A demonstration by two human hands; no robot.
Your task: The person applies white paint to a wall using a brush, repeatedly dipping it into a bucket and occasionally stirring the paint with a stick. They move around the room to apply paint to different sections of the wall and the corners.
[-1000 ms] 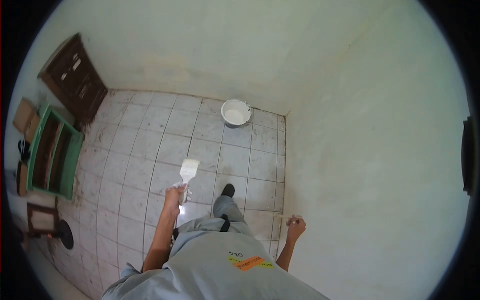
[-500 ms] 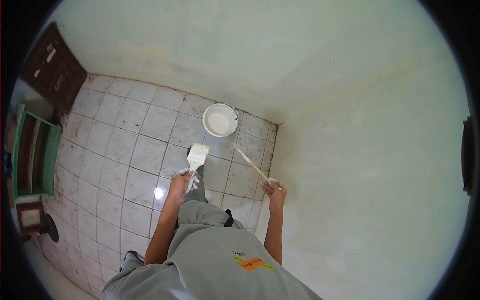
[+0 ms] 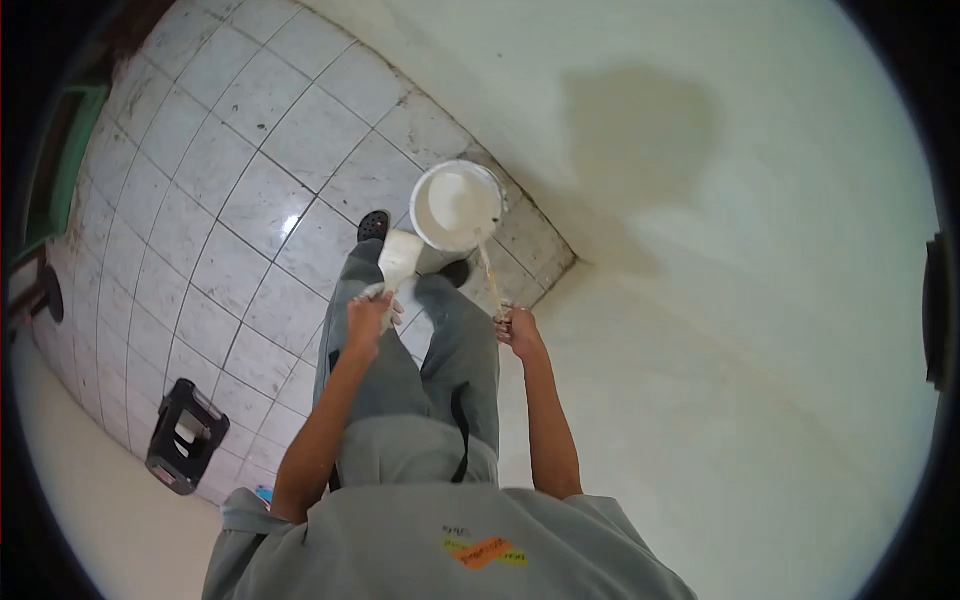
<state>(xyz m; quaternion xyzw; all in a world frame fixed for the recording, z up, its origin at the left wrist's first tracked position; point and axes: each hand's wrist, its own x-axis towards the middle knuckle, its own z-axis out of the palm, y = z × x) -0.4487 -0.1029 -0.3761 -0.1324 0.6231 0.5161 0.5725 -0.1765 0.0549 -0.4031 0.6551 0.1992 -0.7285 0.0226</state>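
Observation:
My left hand (image 3: 372, 310) is closed round the handle of a wide paintbrush (image 3: 401, 257), its paint-covered bristles pointing away from me. Thin and long, a second paintbrush (image 3: 490, 272) is gripped near its end by my right hand (image 3: 517, 328). Its tip overlaps the near rim of a white bucket (image 3: 424, 225) in this view. Pale paint (image 3: 462, 203) lies inside the bucket, which stands on the floor close to the wall corner. White smears mark the fingers of both hands.
Tiled floor (image 3: 265, 205) spreads to the left, and a pale green wall (image 3: 720, 400) rises at the right. A black step stool (image 3: 187, 437) stands at lower left, a green shelf (image 3: 65, 165) at far left. My dark clogs (image 3: 374, 226) are just by the bucket.
My view has turned and come nearer the bucket. The thin brush has moved from beside the bucket to its rim. The black stool and both my legs now show.

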